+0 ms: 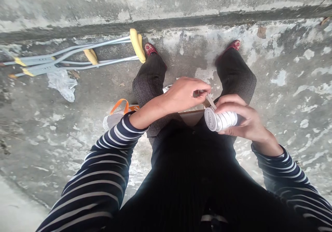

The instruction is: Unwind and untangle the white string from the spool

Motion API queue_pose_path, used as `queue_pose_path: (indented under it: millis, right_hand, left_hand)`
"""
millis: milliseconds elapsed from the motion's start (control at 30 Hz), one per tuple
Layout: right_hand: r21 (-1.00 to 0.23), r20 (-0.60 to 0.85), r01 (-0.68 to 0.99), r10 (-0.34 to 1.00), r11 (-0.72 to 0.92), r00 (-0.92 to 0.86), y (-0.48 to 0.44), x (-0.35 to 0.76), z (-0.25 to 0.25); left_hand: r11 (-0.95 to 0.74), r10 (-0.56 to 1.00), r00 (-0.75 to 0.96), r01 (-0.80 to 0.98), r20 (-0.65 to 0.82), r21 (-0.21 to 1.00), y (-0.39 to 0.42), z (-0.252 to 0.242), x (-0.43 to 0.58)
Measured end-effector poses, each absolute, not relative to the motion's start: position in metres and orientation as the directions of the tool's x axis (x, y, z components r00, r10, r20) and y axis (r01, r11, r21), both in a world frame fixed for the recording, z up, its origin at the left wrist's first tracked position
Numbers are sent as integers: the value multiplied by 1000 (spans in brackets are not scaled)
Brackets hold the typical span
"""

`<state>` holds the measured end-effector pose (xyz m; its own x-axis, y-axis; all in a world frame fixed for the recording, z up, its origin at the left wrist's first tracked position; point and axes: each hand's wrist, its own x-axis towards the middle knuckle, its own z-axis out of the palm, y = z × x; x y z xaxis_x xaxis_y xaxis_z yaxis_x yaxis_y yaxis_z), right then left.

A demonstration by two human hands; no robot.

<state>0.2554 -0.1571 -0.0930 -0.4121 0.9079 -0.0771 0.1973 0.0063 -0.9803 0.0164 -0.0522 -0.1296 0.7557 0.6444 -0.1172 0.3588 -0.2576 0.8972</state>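
Note:
I sit looking down at my lap and legs. My right hand [240,119] is wrapped round a white spool of ribbon [219,120], held on its side above my knees. My left hand [185,93] pinches the loose end of the ribbon strip [210,100] just above the spool's flat face. Both sleeves are dark with white stripes. A brown cardboard piece [192,114] lies across my lap under the hands.
A pair of grey crutches with yellow pads [77,57] lies on the stained concrete floor at the left. A crumpled clear plastic bag [62,83] lies below them. A white bag with orange handles [118,112] rests by my left leg. A step edge [166,22] runs across ahead.

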Motion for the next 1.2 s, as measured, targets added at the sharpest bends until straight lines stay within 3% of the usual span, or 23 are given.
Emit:
queue_pose_path:
  millis: [133,300,600,833,967,1200]
  right_hand:
    - [-977,-78,212,913,10,-401,-157,254,-92]
    - [-977,-63,211,911,27,-407,-158,252,-93]
    - [-985,-106,171,869,-25,-483,-164,250,-98]
    - [-988,-96,146,912,-40,-399,-169,248,-97]
    - [-988,-56,152,910,7,-411,-169,248,-92]
    - [-987,-22,150,899,49,-436,-166,247,-88]
  left_hand:
    - [-36,589,760,365,-275,930,-49,-131,20]
    - [279,318,836,368,-447,887,-33,-136,23]
    - [386,-65,867,478,-494,789,-5,-157,30]
    - [424,-74,874,464,-481,778,7,-153,26]
    - [471,-28,896,402,-443,785,11,-143,18]
    - [438,-50,873,456,-485,775,2,-134,7]
